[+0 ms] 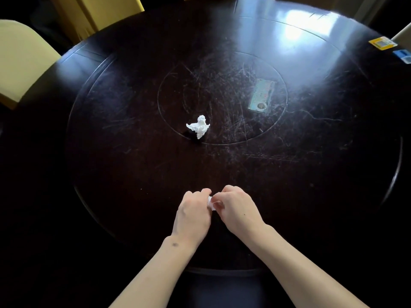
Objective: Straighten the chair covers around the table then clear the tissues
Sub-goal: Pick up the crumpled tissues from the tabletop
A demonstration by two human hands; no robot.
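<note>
A crumpled white tissue (pixel 199 126) lies on the dark round table (pixel 133 163), at the near left rim of its inner circle. Close to the table's near edge, my left hand (pixel 193 215) and my right hand (pixel 237 208) meet, fingers curled, and pinch a small white tissue (pixel 210 203) between them. Most of that tissue is hidden by the fingers. A chair with a pale yellow cover (pixel 21 61) stands at the left. Another chair in a brighter yellow cover (pixel 95 12) stands at the far left.
A worn rectangular sticker (pixel 262 95) lies on the inner circle right of centre. A yellow sticker (pixel 383 43) and a blue one (pixel 403 56) sit near the far right edge. Window glare covers the far right of the tabletop.
</note>
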